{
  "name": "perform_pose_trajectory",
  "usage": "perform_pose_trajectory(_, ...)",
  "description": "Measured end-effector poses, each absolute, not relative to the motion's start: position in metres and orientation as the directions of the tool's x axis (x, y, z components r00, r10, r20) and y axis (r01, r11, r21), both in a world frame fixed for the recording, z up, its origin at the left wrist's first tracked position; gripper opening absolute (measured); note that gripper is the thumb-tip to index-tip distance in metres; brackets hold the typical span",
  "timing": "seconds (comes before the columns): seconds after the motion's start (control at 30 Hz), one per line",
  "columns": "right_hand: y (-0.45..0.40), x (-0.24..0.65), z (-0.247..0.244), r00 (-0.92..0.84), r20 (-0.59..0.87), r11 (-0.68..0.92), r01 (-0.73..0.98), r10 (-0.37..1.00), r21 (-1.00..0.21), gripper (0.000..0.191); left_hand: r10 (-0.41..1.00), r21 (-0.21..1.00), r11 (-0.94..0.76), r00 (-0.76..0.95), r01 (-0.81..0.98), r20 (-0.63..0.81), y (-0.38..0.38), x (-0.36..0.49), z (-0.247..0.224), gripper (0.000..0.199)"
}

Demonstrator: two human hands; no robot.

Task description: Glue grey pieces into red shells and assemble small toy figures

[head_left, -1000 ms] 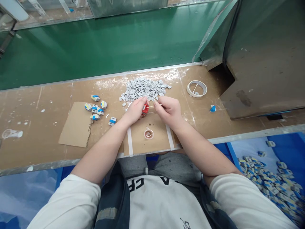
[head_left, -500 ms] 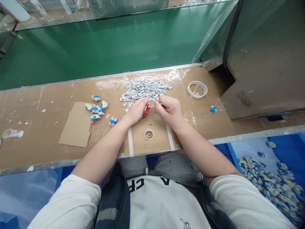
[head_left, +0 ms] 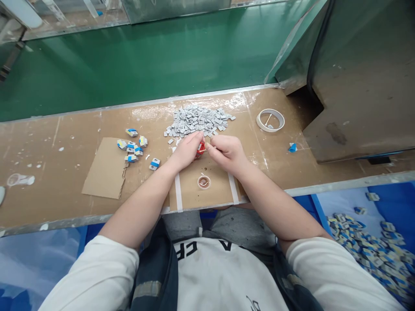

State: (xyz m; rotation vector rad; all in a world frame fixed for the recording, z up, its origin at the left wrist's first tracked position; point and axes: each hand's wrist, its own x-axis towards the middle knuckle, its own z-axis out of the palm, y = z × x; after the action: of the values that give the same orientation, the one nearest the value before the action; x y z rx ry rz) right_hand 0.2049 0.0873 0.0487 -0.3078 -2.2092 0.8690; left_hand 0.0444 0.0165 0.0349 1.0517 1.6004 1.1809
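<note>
My left hand [head_left: 189, 149] is closed around a small red part [head_left: 201, 148], whose right side shows past the fingers. Close beside it, my right hand [head_left: 228, 152] pinches a thin pale stick [head_left: 204, 150], its tip at the red part. Most of the stick is hidden by the fingers. Below both hands, a small clear cup [head_left: 204, 182] with reddish-brown liquid stands on a cardboard sheet [head_left: 191, 199] edged with white strips. Just beyond the hands lies a heap of small grey flat pieces [head_left: 199, 119].
Several grey blocks with blue and yellow bands [head_left: 131, 147] lie at the left by a torn cardboard piece [head_left: 104, 172]. A tape ring [head_left: 270, 120] and a blue scrap [head_left: 292, 147] are at the right. A blue bin [head_left: 385, 198] of similar blocks stands below right.
My right hand has shifted slightly left and down, closer to the red part, so less of the stick shows. My left hand keeps hold of the red part.
</note>
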Motion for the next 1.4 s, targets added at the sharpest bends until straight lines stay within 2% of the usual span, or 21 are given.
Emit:
perform_pose_trajectory(0.33, 0.089, 0.206, 0.048, -0.563, 0.583, 0.742, 0.082, 0.585, -0.665, 0.044, 0.952, 0.958, 0.194, -0.276, 0.209, -0.133, 0.014, 0.046, 0.037, 0.04)
perform_pose_trajectory(0.67, 0.088, 0.211, 0.054, -0.654, 0.556, 0.721, -0.024, 0.513, -0.693, 0.049, 0.937, 0.969, 0.238, -0.279, 0.069, -0.21, 0.017, 0.048, 0.033, 0.046)
perform_pose_trajectory(0.73, 0.089, 0.215, 0.058, -0.71, 0.559, 0.703, -0.127, 0.429, -0.7, 0.052, 0.926, 0.965, 0.258, -0.272, -0.045, -0.26, 0.018, 0.048, 0.033, 0.05)
perform_pose_trajectory(0.83, 0.089, 0.218, 0.058, -0.898, 0.432, 0.635, -0.289, 0.079, -0.717, 0.057, 0.914, 0.949, 0.178, -0.315, -0.259, -0.257, 0.017, 0.038, 0.046, 0.061)
perform_pose_trajectory(0.9, 0.087, 0.218, 0.054, -0.947, 0.308, 0.631, -0.298, -0.097, -0.717, 0.056, 0.897, 0.931, 0.072, -0.385, -0.359, -0.218, 0.013, 0.022, 0.063, 0.066)
perform_pose_trajectory(0.97, 0.087, 0.217, 0.047, -0.956, 0.25, 0.671, -0.286, -0.153, -0.684, 0.055, 0.873, 0.912, -0.022, -0.453, -0.41, -0.183, 0.004, 0.002, 0.083, 0.068)
perform_pose_trajectory(1.03, 0.091, 0.216, 0.043, -0.955, 0.264, 0.696, -0.282, -0.137, -0.66, 0.066, 0.851, 0.891, -0.107, -0.504, -0.44, -0.147, -0.006, -0.017, 0.099, 0.068)
perform_pose_trajectory(1.13, 0.102, 0.206, 0.048, -0.957, 0.284, 0.709, -0.166, 0.05, -0.685, 0.076, 0.819, 0.858, -0.231, -0.568, -0.459, -0.083, -0.02, -0.037, 0.111, 0.059)
perform_pose_trajectory(1.2, 0.105, 0.188, 0.058, -0.961, 0.244, 0.755, -0.065, 0.128, -0.652, 0.06, 0.799, 0.844, -0.293, -0.6, -0.449, -0.042, -0.024, -0.043, 0.114, 0.053)
perform_pose_trajectory(1.23, 0.104, 0.175, 0.063, -0.97, 0.221, 0.795, -0.056, 0.1, -0.605, 0.048, 0.79, 0.841, -0.312, -0.613, -0.441, -0.029, -0.026, -0.044, 0.114, 0.05)
perform_pose_trajectory(1.3, 0.098, 0.142, 0.069, -0.979, 0.181, 0.851, -0.169, -0.089, -0.498, 0.032, 0.771, 0.836, -0.338, -0.636, -0.433, -0.018, -0.026, -0.046, 0.115, 0.045)
perform_pose_trajectory(1.4, 0.082, 0.09, 0.064, -0.91, 0.133, 0.787, -0.407, -0.392, -0.464, 0.033, 0.747, 0.815, -0.384, -0.665, -0.434, -0.002, -0.026, -0.046, 0.113, 0.041)
